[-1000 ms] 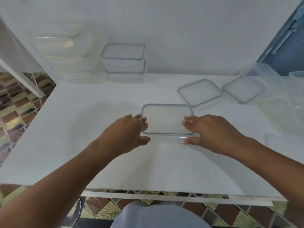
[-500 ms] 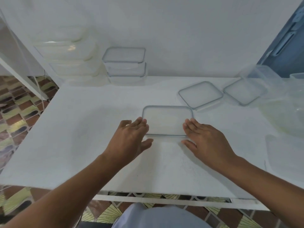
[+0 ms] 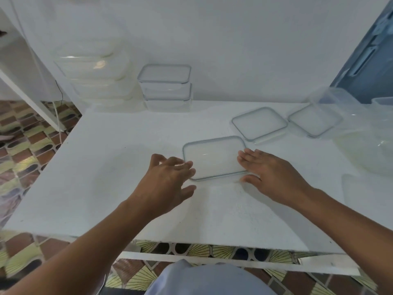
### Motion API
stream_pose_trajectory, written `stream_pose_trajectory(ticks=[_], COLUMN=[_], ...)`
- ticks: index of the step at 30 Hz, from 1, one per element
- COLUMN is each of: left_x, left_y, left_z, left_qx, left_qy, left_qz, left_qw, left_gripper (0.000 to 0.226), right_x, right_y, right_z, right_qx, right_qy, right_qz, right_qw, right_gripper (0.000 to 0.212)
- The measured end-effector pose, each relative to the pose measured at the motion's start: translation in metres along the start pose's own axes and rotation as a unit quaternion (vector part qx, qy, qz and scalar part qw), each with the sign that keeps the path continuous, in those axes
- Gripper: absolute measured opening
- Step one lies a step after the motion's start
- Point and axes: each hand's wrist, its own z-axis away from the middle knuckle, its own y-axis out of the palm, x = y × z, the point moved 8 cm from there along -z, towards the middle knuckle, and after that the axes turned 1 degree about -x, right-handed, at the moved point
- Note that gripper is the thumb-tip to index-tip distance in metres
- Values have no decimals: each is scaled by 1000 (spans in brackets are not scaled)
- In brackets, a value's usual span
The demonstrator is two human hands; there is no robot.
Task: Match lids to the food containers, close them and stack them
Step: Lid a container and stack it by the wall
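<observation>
Flanking container's [image 3: 213, 157] side edges: hands [image 3: 168, 184] [image 3: 274, 177]

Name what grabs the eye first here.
A clear lidded container sits at the middle of the white table, with the left hand at its left edge and the right hand at its right edge. Two loose lids lie behind right. A stack of two closed containers stands by the back wall.
</observation>
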Motion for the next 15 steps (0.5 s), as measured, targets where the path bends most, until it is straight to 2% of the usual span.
stream_pose_trajectory(ticks=[3, 8, 10, 15], left_x=[-14, -47, -58, -70], left_y=[-6, -11, -10, -2], left_z=[12, 16, 14, 2], left_qx=[9, 18, 18, 11], left_qy=[21, 56, 75, 86], left_qz=[-10, -4, 17, 41], left_qw=[1000, 998, 997, 995], left_gripper=[40, 30, 22, 25], right_x=[-7, -24, -26, -21], right_y=[-6, 1, 4, 9], right_z=[-7, -32, -43, -62], right_qx=[2, 81, 80, 90], right_qy=[-11, 13, 6, -12], right_qz=[-13, -69, -77, 0], right_qw=[1000, 994, 994, 996], right_gripper=[54, 48, 47, 48])
